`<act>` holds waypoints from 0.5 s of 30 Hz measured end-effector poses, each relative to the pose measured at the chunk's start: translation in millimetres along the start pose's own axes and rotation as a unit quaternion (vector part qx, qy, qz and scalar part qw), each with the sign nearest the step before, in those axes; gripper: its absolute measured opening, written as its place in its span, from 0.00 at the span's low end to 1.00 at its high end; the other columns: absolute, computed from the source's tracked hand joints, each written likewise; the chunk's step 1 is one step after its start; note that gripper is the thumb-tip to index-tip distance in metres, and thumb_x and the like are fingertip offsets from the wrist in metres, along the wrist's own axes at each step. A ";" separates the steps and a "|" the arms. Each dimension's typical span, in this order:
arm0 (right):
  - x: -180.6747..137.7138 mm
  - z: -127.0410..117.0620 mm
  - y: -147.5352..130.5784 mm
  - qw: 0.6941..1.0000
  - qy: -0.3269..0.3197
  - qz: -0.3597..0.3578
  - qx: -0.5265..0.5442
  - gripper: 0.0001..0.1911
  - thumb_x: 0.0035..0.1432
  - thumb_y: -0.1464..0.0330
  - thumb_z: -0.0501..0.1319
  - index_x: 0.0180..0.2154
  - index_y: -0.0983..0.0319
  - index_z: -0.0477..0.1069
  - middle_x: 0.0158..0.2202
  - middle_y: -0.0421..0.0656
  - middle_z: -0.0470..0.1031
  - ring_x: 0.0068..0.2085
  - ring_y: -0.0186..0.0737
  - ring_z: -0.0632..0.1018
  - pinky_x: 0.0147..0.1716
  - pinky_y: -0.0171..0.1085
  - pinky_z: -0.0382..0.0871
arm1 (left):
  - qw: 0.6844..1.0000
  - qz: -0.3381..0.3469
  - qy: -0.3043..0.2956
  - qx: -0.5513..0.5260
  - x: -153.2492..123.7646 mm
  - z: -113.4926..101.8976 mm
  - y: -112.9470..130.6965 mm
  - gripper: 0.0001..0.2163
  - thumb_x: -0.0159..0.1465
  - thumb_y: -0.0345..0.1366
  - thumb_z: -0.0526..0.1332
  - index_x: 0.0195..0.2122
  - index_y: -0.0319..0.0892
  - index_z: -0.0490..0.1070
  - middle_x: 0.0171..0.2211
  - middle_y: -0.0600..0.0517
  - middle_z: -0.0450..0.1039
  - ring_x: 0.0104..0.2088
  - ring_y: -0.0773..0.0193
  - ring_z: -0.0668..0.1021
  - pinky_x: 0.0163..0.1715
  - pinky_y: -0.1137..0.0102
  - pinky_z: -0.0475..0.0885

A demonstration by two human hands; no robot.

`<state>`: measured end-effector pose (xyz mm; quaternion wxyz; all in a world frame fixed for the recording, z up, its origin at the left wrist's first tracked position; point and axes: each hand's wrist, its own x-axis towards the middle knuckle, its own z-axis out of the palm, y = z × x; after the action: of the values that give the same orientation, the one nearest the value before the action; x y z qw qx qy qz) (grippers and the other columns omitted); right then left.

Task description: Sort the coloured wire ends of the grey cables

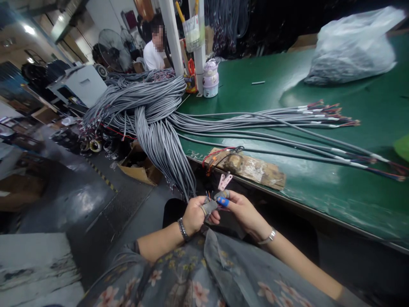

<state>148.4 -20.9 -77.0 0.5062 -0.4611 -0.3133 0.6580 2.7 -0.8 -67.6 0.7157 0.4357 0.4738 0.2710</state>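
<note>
My left hand (194,215) and right hand (245,212) pinch thin coloured wire ends (208,196); the hanging grey cable bundle (159,140) at eleven o'clock looks undone.

Dim hall lit by ceiling lamps (28,30) upper left; glare on table (287,81), edges warped, blurred.

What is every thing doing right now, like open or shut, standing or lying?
Left hand, closed around the cable end.
Right hand, pinching the same cable end.
Gray cables, bundled, draped over the green table, hanging off its edge.
Plastic bag, stuffed, lying on the table.
Jar, upright, lid on.
Cardboard box, open, on the floor.
Wooden board, flat at the table edge.
</note>
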 end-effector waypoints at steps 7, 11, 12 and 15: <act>2.3 -1.8 4.6 0.999 -0.004 0.022 0.041 0.22 0.33 0.53 0.75 0.23 0.61 0.71 0.20 0.38 0.71 0.23 0.35 0.69 0.28 0.38 0.64 | 1.000 0.003 0.010 0.004 1.1 -2.2 -2.4 0.23 0.44 0.55 0.68 0.19 0.38 0.68 0.15 0.51 0.70 0.14 0.69 0.72 0.14 0.76 0.64; 5.0 -7.5 3.7 0.997 0.022 0.018 0.075 0.22 0.36 0.53 0.74 0.20 0.62 0.69 0.17 0.35 0.66 0.22 0.30 0.66 0.25 0.34 0.61 | 1.000 0.008 0.009 -0.008 2.1 -2.5 -3.2 0.23 0.43 0.56 0.68 0.21 0.38 0.68 0.15 0.52 0.70 0.13 0.69 0.71 0.14 0.76 0.64; 5.2 -8.8 2.1 0.996 0.019 0.021 0.086 0.21 0.35 0.54 0.74 0.20 0.62 0.70 0.18 0.35 0.66 0.22 0.30 0.66 0.25 0.33 0.61 | 1.000 0.007 0.009 -0.010 2.2 -2.4 -3.1 0.23 0.43 0.56 0.68 0.21 0.38 0.68 0.15 0.52 0.70 0.13 0.69 0.71 0.14 0.76 0.63; 4.2 -12.2 -4.6 0.992 -0.017 0.057 0.111 0.18 0.33 0.61 0.76 0.26 0.62 0.75 0.24 0.37 0.73 0.24 0.30 0.69 0.25 0.32 0.63 | 1.000 0.002 0.005 -0.002 2.2 -2.3 -2.3 0.23 0.44 0.56 0.67 0.20 0.38 0.67 0.15 0.52 0.70 0.13 0.70 0.70 0.14 0.76 0.63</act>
<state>161.1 -16.2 -78.8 0.5106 -0.4080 -0.2198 0.7242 1.4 0.7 -71.0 0.7139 0.4336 0.4759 0.2754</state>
